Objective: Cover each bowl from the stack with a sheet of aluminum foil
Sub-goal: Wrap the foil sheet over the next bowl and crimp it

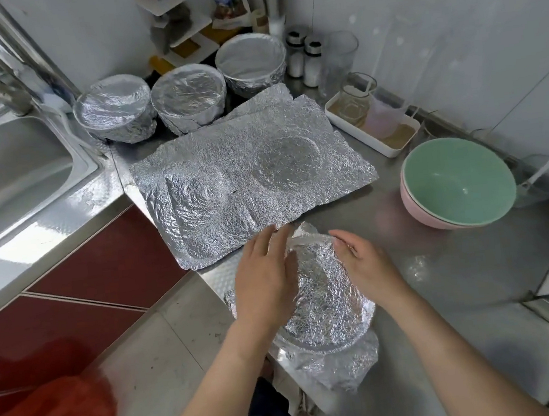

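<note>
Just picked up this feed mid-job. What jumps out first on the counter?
The left hand and right hand press crinkled foil down around a foil-covered bowl at the near edge of the counter. Behind it, a large foil sheet lies flat mid-counter, and three wrapped bowls stand in a row at the back beside the sink. On the right, an uncovered green bowl sits nested in a pink bowl.

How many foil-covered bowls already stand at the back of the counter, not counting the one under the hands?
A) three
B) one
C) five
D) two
A: the left wrapped bowl, the middle wrapped bowl and the right wrapped bowl stand in a row behind the flat foil sheets.
</note>
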A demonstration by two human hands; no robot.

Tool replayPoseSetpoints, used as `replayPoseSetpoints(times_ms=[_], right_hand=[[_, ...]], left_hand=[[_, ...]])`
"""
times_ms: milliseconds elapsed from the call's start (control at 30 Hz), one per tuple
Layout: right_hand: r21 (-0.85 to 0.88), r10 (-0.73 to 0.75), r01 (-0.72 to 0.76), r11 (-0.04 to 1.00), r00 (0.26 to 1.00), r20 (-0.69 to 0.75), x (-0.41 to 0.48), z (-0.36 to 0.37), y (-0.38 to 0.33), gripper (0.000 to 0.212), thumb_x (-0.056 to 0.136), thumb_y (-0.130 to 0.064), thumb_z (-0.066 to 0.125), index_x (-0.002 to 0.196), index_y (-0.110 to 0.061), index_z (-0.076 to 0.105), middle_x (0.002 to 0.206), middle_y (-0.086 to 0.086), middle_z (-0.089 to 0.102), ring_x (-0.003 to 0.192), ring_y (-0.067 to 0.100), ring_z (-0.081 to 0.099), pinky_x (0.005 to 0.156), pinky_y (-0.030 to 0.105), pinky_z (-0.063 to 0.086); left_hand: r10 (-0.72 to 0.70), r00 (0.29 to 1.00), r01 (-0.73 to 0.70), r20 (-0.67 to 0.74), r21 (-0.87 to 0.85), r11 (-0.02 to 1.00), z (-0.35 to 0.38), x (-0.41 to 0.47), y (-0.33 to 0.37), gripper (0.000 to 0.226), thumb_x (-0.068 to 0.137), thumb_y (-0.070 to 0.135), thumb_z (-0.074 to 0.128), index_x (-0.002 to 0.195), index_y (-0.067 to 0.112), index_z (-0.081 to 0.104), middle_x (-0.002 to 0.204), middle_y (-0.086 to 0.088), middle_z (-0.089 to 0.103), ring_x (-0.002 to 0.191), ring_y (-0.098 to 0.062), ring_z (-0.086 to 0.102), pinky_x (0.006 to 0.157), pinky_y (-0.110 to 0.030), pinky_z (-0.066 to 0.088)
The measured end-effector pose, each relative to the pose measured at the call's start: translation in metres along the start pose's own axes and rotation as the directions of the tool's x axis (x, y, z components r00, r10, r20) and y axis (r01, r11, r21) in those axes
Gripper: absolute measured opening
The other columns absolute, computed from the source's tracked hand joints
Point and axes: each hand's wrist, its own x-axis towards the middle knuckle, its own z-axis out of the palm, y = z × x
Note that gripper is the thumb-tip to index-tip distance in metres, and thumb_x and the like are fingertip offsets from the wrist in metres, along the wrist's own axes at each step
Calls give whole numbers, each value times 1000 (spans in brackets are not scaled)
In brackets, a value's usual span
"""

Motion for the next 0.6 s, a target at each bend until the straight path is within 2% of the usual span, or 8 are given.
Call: replayPoseSetpoints(times_ms=[67, 133, 233, 300, 367, 500, 600], right_hand=[[-17, -12, 12, 1000, 1000, -18, -1, 4, 1, 39, 103, -29, 39, 137, -15, 51, 121, -2, 62, 106, 9, 56, 78, 13, 35], [3, -19, 19, 1000, 998, -65, -4, 7, 3, 34, 103, -23, 39, 132, -14, 55, 106, -3, 65, 90, 11, 57, 69, 14, 36], [38, 9, -3, 999, 987, -160, -11, 12, 6, 32, 103, -17, 39, 126, -12, 60, 107, -2, 66, 92, 13, 57, 75, 16, 37], [103, 57, -34, 994, 972, -230, -17, 16, 9, 33, 102, -14, 39, 126, -8, 60, 106, -1, 65, 93, 14, 57, 79, 19, 39], [161, 107, -61, 985, 948, -298, -23, 20, 9, 32, 102, -10, 39, 125, -5, 60, 103, -2, 62, 92, 12, 55, 78, 16, 37], [143, 106, -62, 988, 939, -327, -28, 15, 4, 26, 99, -11, 42, 114, -7, 63, 93, -3, 62, 84, 12, 53, 68, 16, 33], [85, 67, -46, 995, 962, -264, -16, 5, -3, 24, 99, -18, 44, 110, -9, 64, 77, -4, 57, 69, 13, 49, 60, 23, 32]], left_hand=[[-23, 1000, 23, -14, 41, 999, 4, -14, 2, 51, 100, 35, 39, 146, 13, 39, 148, -11, 43, 138, -33, 36, 113, -47, 32], [-56, 998, 56, -34, 5, 998, 9, -23, 5, 50, 102, 30, 41, 147, 10, 37, 150, -12, 40, 139, -31, 33, 116, -42, 25], [-89, 996, 88, -7, -67, 994, 12, -21, 10, 48, 103, 28, 38, 149, 12, 35, 152, -10, 38, 141, -28, 31, 118, -40, 23], [-47, 999, 47, -11, -24, 999, 15, -14, 11, 50, 104, 33, 31, 149, 13, 35, 152, -10, 38, 142, -28, 32, 117, -35, 18], [-13, 1000, 14, -12, 47, 999, 17, -5, 10, 49, 104, 32, 30, 149, 13, 35, 152, -11, 38, 142, -28, 33, 118, -33, 14], [6, 1000, -4, -18, 134, 991, 24, -2, 9, 50, 104, 33, 32, 150, 15, 34, 150, -14, 41, 140, -32, 36, 116, -46, 30], [20, 1000, -20, 4, 147, 989, 28, -5, 7, 52, 103, 34, 33, 151, 17, 28, 153, -12, 37, 142, -30, 33, 116, -45, 29]])
